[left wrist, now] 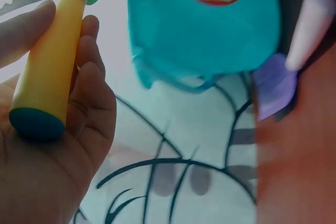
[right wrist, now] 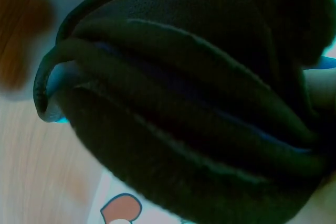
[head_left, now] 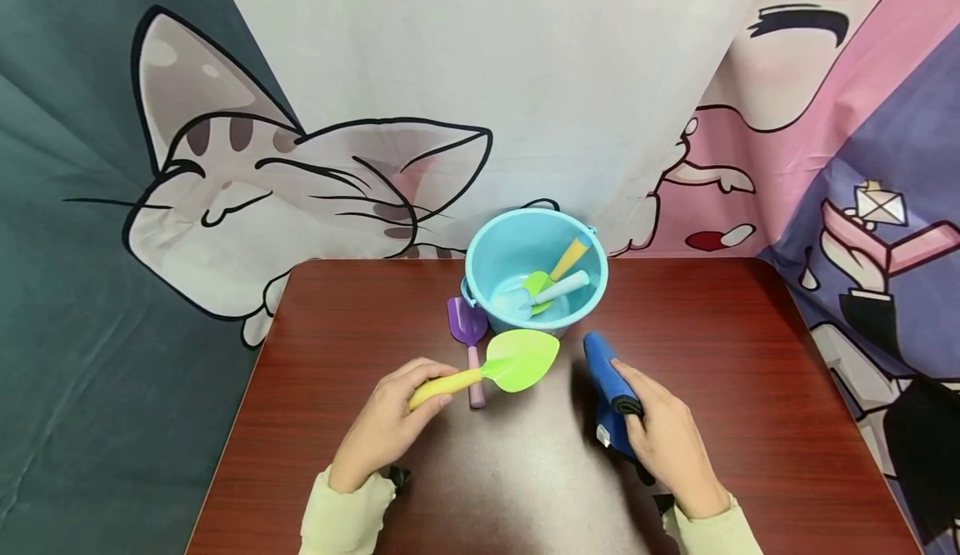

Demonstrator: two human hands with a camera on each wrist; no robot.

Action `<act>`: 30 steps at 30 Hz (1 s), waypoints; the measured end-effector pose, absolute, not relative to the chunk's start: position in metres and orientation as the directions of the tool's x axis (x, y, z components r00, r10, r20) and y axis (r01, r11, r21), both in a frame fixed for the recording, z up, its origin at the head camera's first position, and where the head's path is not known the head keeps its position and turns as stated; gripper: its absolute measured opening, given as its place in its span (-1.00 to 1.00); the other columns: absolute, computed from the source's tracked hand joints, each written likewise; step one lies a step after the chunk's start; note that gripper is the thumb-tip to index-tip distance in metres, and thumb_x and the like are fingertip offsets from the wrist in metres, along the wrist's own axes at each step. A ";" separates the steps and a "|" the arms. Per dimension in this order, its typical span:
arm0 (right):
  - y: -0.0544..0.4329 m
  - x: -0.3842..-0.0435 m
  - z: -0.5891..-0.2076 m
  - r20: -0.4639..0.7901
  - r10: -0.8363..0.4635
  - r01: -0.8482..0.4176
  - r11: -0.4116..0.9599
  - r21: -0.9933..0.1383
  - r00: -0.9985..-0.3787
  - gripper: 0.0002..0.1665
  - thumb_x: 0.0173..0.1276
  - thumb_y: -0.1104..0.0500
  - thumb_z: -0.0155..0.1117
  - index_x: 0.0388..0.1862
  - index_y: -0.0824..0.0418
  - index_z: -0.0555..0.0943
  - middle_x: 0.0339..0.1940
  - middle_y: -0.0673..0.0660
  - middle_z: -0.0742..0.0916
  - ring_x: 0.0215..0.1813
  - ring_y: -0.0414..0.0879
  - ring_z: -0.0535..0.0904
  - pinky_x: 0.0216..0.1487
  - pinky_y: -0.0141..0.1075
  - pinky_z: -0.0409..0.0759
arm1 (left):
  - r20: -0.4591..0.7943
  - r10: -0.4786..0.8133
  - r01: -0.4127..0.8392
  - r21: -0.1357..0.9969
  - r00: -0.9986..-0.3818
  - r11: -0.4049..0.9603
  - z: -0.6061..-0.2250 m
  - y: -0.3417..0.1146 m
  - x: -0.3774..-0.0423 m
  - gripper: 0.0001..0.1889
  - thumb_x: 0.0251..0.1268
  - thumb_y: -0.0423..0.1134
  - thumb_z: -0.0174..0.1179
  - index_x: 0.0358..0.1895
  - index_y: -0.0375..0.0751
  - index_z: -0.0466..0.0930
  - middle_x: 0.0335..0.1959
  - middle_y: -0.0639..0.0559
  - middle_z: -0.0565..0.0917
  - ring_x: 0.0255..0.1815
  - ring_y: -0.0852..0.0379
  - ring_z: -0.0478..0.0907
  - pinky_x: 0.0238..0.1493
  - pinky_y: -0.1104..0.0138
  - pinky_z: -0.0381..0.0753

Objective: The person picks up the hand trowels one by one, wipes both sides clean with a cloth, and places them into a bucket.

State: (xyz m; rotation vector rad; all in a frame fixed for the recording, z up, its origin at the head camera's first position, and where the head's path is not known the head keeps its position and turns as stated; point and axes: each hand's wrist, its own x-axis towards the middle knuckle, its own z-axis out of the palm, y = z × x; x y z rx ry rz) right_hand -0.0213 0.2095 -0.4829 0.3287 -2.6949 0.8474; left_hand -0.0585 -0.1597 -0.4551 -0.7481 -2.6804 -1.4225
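My left hand (head_left: pixel 390 413) grips the yellow handle (left wrist: pixel 52 56) of a toy shovel with a broad green blade (head_left: pixel 521 359), raised over the table. Beneath it lies a purple toy shovel (head_left: pixel 467 322) with a pinkish handle, left of the bucket. In my right hand (head_left: pixel 667 434) is a folded blue cloth (head_left: pixel 611 376) with dark edging and a small white label. The right wrist view is mostly filled by the cloth's dark folds (right wrist: pixel 178 103). A light-blue bucket (head_left: pixel 480 251) stands at the table's back edge, holding a yellow-handled green shovel (head_left: pixel 570 257) and a light-blue tool (head_left: pixel 562 287).
The dark red-brown wooden table (head_left: pixel 360 313) reaches back to a hanging cloth backdrop (head_left: pixel 600 63) printed with cartoon animals. The bucket stands close against that backdrop, its thin handle (left wrist: pixel 176 82) hanging down on one side.
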 end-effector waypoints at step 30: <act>0.214 -0.021 -0.487 0.345 -0.110 -0.286 0.807 -0.516 -0.932 -0.23 0.04 0.53 0.24 0.32 0.22 0.56 0.17 0.30 0.68 0.09 0.21 0.66 -0.03 0.11 0.59 | 0.274 0.373 0.463 0.527 -0.886 0.713 -0.399 -0.127 -0.172 -0.72 0.28 -0.26 0.39 0.02 -0.25 0.69 -0.19 -0.03 0.68 -0.24 0.02 0.52 -0.13 0.17 0.51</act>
